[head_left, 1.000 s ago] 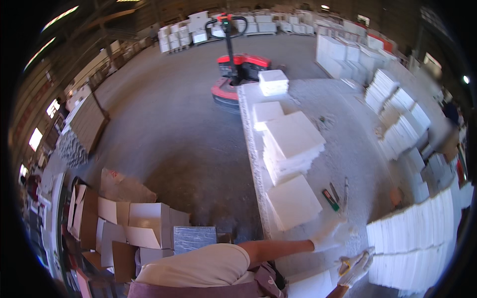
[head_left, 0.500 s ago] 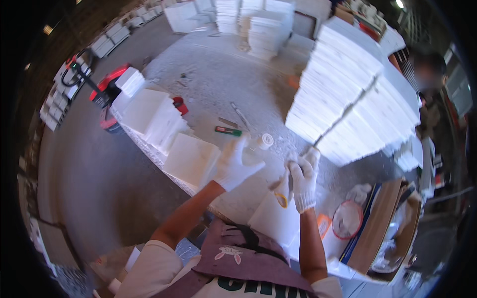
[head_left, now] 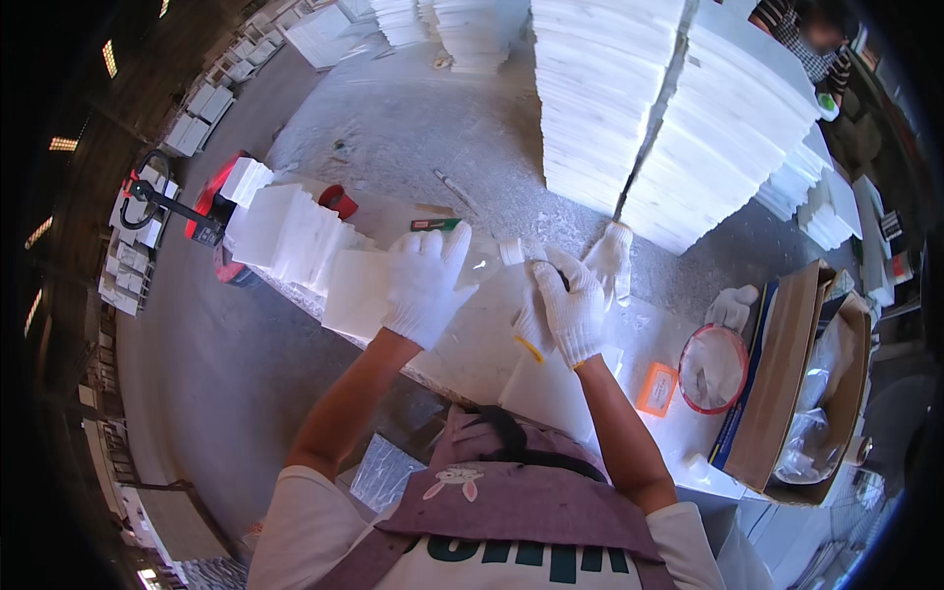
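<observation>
Both my hands wear white knitted work gloves. My left hand (head_left: 425, 290) has its fingers stretched out and its thumb apart, above the end of a white stone block (head_left: 354, 295), holding nothing. To its right, my right hand (head_left: 572, 310) has curled fingers closed on a loose white glove (head_left: 532, 324) with a yellow cuff edge, which hangs at its left side; the gripped part is hidden. Another loose white glove (head_left: 611, 261) lies just beyond my right fingers. A small white jar (head_left: 511, 252) stands between my hands, and a green box (head_left: 435, 224) lies beyond my left fingertips.
Tall stacks of white slabs (head_left: 610, 108) stand at the far right. An open cardboard box (head_left: 787, 393), a red-rimmed bowl (head_left: 713, 369) and an orange box (head_left: 657, 388) sit at right. A red pallet truck (head_left: 211, 211) is at left. Another person (head_left: 811, 44) is at the upper right.
The view has shifted, so the stacks appear farther up and left. My left hand has turned over the white block. The loose glove's yellow cuff, a ring before, now shows as a narrow line.
</observation>
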`<state>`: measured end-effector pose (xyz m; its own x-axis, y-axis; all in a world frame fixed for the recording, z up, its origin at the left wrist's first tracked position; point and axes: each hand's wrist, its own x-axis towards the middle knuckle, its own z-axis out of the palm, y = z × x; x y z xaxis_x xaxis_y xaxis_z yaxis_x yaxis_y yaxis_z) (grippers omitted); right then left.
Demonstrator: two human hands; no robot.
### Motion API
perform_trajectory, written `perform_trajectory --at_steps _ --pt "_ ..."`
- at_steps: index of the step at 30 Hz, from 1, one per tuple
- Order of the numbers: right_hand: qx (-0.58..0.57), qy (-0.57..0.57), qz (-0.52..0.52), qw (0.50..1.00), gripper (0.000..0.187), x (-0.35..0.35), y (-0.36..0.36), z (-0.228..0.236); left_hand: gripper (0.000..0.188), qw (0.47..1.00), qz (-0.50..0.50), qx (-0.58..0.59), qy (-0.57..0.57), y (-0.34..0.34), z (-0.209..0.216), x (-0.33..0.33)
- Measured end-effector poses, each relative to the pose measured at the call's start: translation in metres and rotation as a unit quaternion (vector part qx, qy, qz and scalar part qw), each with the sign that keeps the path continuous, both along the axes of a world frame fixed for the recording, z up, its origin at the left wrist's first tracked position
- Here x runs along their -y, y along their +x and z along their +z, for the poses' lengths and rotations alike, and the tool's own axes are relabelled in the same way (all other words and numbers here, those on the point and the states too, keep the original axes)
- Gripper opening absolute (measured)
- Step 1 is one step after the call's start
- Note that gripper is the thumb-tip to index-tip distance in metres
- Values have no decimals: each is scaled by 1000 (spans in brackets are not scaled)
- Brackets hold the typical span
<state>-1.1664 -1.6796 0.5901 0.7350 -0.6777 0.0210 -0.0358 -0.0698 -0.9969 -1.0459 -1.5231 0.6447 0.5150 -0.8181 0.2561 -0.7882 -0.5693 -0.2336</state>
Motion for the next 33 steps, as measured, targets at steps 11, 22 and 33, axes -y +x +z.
perform_trajectory --at_steps 11,22,33 --pt "12 21 -14 1000 29 -8 -2 -12 71 993 -74 88 0 0 12 16" --pt "11 126 15 992 31 -8 -2 -31 72 987 -132 93 20 10 18 28" --pt "83 201 45 975 30 9 -13 -38 80 983 11 -176 -50 4 3 22"
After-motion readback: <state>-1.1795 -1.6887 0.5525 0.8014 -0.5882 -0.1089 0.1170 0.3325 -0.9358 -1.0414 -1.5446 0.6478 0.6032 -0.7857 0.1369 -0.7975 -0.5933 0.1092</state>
